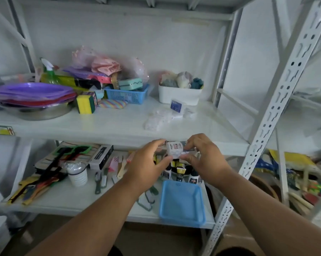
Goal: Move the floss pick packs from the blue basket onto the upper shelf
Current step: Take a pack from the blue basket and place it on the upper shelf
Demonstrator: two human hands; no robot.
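**Floss pick pack held at the upper shelf's front edge**

Both grips pinched one floss pick pack [175, 149]: left hand [148, 163] at 9 o'clock, right hand [204, 159] at 3 o'clock. The blue basket [181, 217] sat at 6 o'clock on the lower shelf. More packs [177, 106] lay at 12 o'clock on the upper shelf [100, 126].

A stockroom or small household-goods shop: white slotted-steel shelving [278, 100] stacked with plastic basins [32, 91], sponges [85, 104] and combs [98, 182] (a price label [1, 130] marks one shelf edge).
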